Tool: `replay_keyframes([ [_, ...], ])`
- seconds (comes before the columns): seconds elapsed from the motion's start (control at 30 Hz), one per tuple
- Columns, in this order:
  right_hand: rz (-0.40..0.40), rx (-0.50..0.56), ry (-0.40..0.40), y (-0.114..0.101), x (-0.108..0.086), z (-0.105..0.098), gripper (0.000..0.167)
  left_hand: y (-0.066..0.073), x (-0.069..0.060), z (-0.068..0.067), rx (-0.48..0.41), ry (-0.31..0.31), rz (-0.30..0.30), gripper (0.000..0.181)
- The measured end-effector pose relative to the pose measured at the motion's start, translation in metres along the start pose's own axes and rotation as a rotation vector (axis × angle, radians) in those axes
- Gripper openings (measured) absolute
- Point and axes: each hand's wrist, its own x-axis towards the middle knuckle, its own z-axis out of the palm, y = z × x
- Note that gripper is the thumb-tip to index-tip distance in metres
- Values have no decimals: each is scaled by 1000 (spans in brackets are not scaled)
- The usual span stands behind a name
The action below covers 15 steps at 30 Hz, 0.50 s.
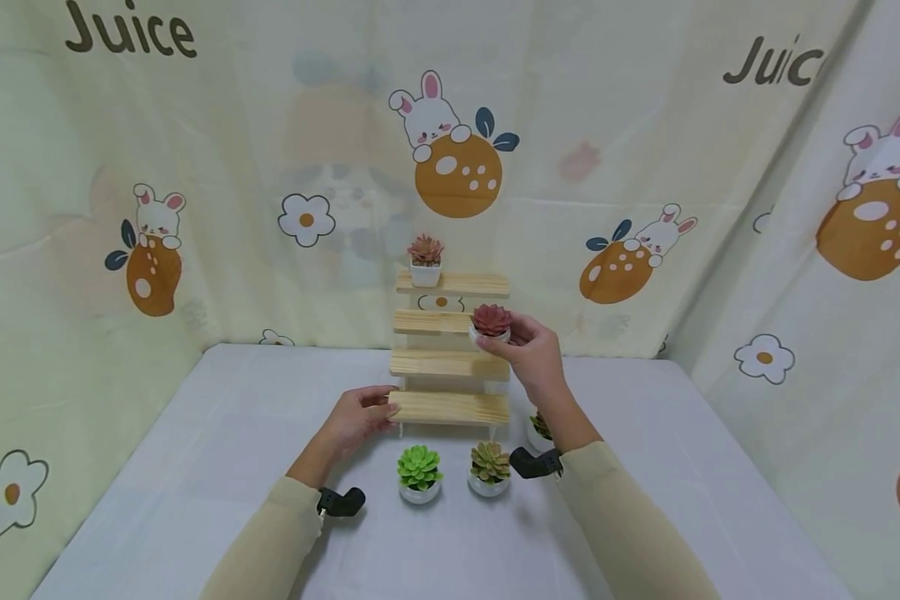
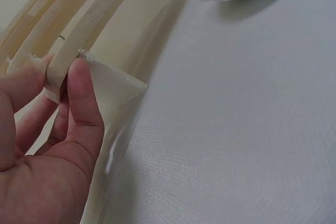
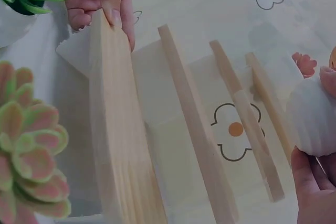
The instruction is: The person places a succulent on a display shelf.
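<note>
Right grip clamped on potted red succulent, right at right end of wooden stand's second-highest shelf; contact, cannot tell. Left grip pinching left end of stand's lowest shelf. Placing step, seemingly! Next move calls for level set-down, soft release, stand steady.

a cream curtain with printed rabbits is hanging at the far side; a white table is standing nearer.
</note>
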Motion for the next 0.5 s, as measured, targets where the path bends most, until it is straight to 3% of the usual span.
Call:
replay_keyframes([
  [0.23, -32, 13, -1, -3, 14, 4, 60, -1, 0, 2, -5, 17, -10, 46],
  [0.5, 12, 24, 33, -13, 31, 9, 64, 1, 0, 2, -15, 10, -10, 46],
])
